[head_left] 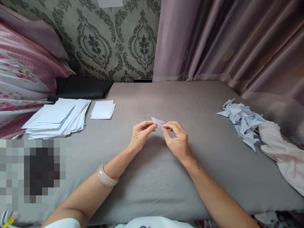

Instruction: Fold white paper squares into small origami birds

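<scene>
Left hand (142,132) and right hand (178,137) are tightly pinching folded white paper (157,121); its sharp corner is pointing up-left.

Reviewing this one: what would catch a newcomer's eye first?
First, probably the small folded paper, held by the left hand and right hand mid-picture. Then the heap of folded pieces at right and the stacked white sheets at left, both on grey cloth.

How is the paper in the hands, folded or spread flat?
Folded: the paper shows as a small, pointed shape, pinched by the left hand and the right hand, unlike the flat, squarish sheets.
</scene>
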`<action>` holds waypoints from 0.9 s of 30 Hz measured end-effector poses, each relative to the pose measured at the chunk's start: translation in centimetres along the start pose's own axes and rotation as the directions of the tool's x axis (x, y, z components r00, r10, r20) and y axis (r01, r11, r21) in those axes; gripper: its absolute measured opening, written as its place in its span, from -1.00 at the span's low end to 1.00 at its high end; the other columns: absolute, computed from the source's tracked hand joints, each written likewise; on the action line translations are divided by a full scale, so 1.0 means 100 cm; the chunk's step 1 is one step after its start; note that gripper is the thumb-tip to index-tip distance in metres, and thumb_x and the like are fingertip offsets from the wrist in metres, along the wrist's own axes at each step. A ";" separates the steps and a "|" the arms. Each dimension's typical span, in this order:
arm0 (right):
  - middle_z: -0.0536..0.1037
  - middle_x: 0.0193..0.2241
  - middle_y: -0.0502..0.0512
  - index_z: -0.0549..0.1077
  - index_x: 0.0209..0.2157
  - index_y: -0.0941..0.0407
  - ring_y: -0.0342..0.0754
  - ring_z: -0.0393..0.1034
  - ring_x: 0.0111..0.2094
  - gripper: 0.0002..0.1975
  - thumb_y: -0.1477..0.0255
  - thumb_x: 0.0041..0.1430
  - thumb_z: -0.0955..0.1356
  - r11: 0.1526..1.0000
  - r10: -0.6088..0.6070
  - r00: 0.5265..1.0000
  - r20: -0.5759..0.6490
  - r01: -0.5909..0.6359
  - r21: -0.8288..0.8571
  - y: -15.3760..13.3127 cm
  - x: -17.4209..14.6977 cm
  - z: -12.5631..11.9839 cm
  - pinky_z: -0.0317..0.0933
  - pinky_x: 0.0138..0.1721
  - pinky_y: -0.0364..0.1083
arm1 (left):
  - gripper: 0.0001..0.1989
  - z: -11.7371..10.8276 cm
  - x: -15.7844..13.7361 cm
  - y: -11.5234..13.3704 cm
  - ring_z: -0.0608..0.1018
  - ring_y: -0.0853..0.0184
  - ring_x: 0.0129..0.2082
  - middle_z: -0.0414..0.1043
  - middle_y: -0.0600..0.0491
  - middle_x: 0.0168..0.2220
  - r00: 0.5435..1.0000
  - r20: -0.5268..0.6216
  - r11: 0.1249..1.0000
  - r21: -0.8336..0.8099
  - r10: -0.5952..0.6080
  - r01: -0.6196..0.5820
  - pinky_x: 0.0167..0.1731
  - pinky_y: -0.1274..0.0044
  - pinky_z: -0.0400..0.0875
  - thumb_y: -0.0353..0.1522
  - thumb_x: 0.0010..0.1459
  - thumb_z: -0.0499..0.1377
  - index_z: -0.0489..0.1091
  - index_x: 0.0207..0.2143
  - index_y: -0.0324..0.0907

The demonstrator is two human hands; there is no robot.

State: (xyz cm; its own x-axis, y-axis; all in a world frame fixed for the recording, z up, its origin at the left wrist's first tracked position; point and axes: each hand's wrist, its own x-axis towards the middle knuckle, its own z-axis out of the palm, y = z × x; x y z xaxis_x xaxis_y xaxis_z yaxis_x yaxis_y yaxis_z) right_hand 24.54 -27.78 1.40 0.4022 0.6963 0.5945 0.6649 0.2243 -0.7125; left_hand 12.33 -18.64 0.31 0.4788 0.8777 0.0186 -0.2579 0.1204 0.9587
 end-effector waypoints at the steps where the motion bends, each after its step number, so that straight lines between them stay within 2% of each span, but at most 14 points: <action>1: 0.52 -0.34 0.05 0.50 -0.30 0.05 -0.09 0.40 -0.32 -0.92 0.42 0.18 0.34 0.999 0.041 0.999 0.017 -0.041 0.029 0.000 0.000 0.000 0.30 -0.21 -0.05 | -0.83 0.000 0.000 0.000 0.47 0.44 -0.44 0.55 0.06 -0.40 1.000 0.020 1.000 0.005 -0.005 0.005 -0.32 0.54 0.39 -0.31 -0.07 0.39 0.57 -0.39 -0.18; 3: 0.52 -0.38 0.03 0.50 -0.33 0.06 -0.11 0.37 -0.37 -0.91 0.35 0.16 0.36 0.979 0.171 0.983 0.066 -0.177 0.103 0.001 0.002 0.000 0.28 -0.25 -0.06 | -0.82 0.000 -0.001 0.001 0.46 0.45 -0.43 0.54 0.06 -0.40 0.997 0.076 0.999 -0.013 -0.033 0.034 -0.31 0.54 0.38 -0.31 -0.07 0.39 0.57 -0.38 -0.18; 4: 0.53 -0.39 0.03 0.51 -0.34 0.06 -0.11 0.37 -0.38 -0.88 0.32 0.15 0.37 0.949 0.257 0.961 0.103 -0.271 0.160 0.002 0.003 -0.001 0.27 -0.26 -0.07 | -0.81 -0.001 -0.001 0.001 0.46 0.44 -0.43 0.54 0.06 -0.39 0.992 0.110 0.997 -0.039 -0.056 0.060 -0.31 0.54 0.37 -0.30 -0.06 0.39 0.57 -0.36 -0.18; 5: 0.54 -0.39 0.03 0.52 -0.34 0.07 -0.10 0.38 -0.36 -0.85 0.29 0.13 0.38 0.898 0.346 0.926 0.150 -0.373 0.232 0.003 0.004 -0.002 0.26 -0.25 -0.07 | -0.79 -0.001 -0.001 0.002 0.47 0.43 -0.41 0.54 0.05 -0.38 0.986 0.146 0.993 -0.073 -0.082 0.093 -0.30 0.53 0.37 -0.28 -0.06 0.38 0.57 -0.35 -0.19; 7: 0.56 -0.36 0.03 0.53 -0.32 0.07 -0.09 0.40 -0.32 -0.79 0.23 0.08 0.41 0.743 0.480 0.835 0.269 -0.550 0.381 0.005 0.007 -0.004 0.26 -0.20 -0.06 | -0.75 -0.001 -0.001 0.005 0.49 0.40 -0.37 0.55 0.02 -0.35 0.967 0.216 0.977 -0.137 -0.133 0.164 -0.28 0.51 0.36 -0.26 -0.05 0.38 0.57 -0.31 -0.20; 8: 0.57 -0.35 0.03 0.54 -0.31 0.06 -0.09 0.41 -0.30 -0.77 0.21 0.05 0.43 0.659 0.511 0.793 0.331 -0.609 0.442 0.005 0.008 -0.005 0.25 -0.17 -0.06 | -0.74 -0.001 -0.001 0.006 0.50 0.39 -0.34 0.55 0.01 -0.34 0.958 0.243 0.969 -0.156 -0.149 0.191 -0.27 0.51 0.36 -0.27 -0.06 0.38 0.56 -0.30 -0.21; 10: 0.57 -0.37 0.01 0.55 -0.32 0.06 -0.09 0.41 -0.29 -0.75 0.20 0.03 0.44 0.537 0.518 0.741 0.427 -0.670 0.512 0.006 0.009 -0.006 0.23 -0.14 -0.06 | -0.75 -0.001 -0.001 0.008 0.50 0.40 -0.34 0.54 0.02 -0.33 0.949 0.267 0.961 -0.170 -0.167 0.217 -0.26 0.52 0.34 -0.31 -0.08 0.40 0.56 -0.31 -0.21; 14: 0.56 -0.43 0.00 0.56 -0.32 0.04 -0.11 0.40 -0.33 -0.79 0.22 0.03 0.45 0.420 0.497 0.691 0.525 -0.721 0.552 0.005 0.010 -0.007 0.21 -0.17 -0.08 | -0.78 -0.001 -0.001 0.009 0.50 0.43 -0.37 0.53 0.05 -0.37 0.947 0.273 0.956 -0.186 -0.170 0.226 -0.27 0.53 0.34 -0.36 -0.09 0.41 0.55 -0.33 -0.20; 18: 0.57 -0.42 0.00 0.57 -0.30 0.03 -0.12 0.39 -0.34 -0.79 0.22 0.06 0.44 0.359 0.451 0.672 0.587 -0.739 0.570 0.005 0.010 -0.007 0.22 -0.18 -0.10 | -0.79 -0.001 0.000 0.009 0.49 0.46 -0.41 0.53 0.06 -0.38 0.943 0.291 0.950 -0.214 -0.161 0.228 -0.28 0.55 0.35 -0.35 -0.09 0.40 0.56 -0.34 -0.20; 22: 0.57 -0.41 0.00 0.57 -0.31 0.02 -0.11 0.40 -0.33 -0.77 0.19 0.06 0.44 0.348 0.433 0.666 0.608 -0.745 0.568 0.007 0.011 -0.007 0.25 -0.16 -0.09 | -0.78 0.000 -0.001 0.012 0.48 0.45 -0.42 0.54 0.05 -0.40 0.944 0.286 0.949 -0.215 -0.164 0.230 -0.29 0.54 0.36 -0.34 -0.11 0.41 0.57 -0.35 -0.21; 24: 0.58 -0.40 0.02 0.56 -0.30 0.03 -0.10 0.41 -0.31 -0.75 0.17 0.04 0.44 0.374 0.453 0.671 0.587 -0.741 0.558 0.007 0.011 -0.007 0.27 -0.16 -0.08 | -0.78 0.000 -0.001 0.013 0.48 0.45 -0.45 0.53 0.05 -0.42 0.946 0.276 0.951 -0.204 -0.171 0.231 -0.31 0.53 0.35 -0.34 -0.10 0.40 0.56 -0.35 -0.22; 27: 0.60 -0.37 0.04 0.55 -0.31 0.06 -0.08 0.43 -0.31 -0.72 0.17 0.00 0.46 0.466 0.501 0.703 0.504 -0.710 0.528 0.006 0.010 -0.006 0.29 -0.17 -0.06 | -0.80 -0.001 -0.001 0.010 0.46 0.45 -0.48 0.51 0.05 -0.45 0.960 0.224 0.962 -0.179 -0.166 0.208 -0.32 0.52 0.35 -0.35 -0.07 0.38 0.55 -0.35 -0.23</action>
State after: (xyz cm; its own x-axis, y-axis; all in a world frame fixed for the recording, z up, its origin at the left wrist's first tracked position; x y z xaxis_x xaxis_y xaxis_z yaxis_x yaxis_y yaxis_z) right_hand 25.79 -27.35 1.79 0.2986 0.9459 -0.1271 -0.3084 -0.0303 -0.9508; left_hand 11.97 -18.54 1.25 0.6908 0.7189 -0.0774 -0.2989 0.3814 0.8748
